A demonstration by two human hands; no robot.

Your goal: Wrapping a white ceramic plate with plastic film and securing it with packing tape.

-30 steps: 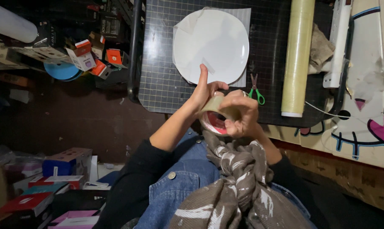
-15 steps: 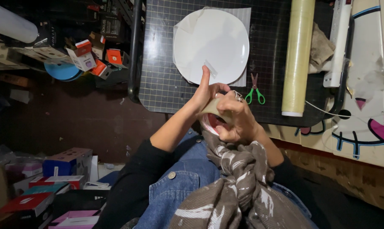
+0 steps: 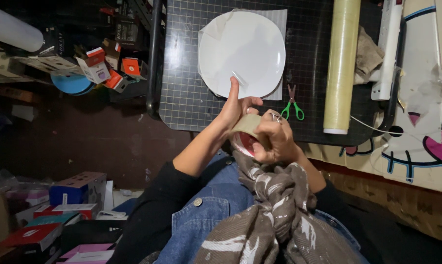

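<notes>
While the head view looks down, both hands meet just below the white plate [image 3: 243, 51] on the dark gridded worktop [image 3: 182, 98]. Left hand [image 3: 235, 105] has its fingers closed on a roll of tan tape [image 3: 247, 132], one finger raised toward the plate. Right hand [image 3: 274, 139] wraps around the same roll. Green scissors [image 3: 292, 103] lie right of the plate, and a film roll [image 3: 342, 63] further right.

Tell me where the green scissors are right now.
In the head view, the green scissors lie on the dark cutting mat, between the white plate and the roll of clear film.
</notes>
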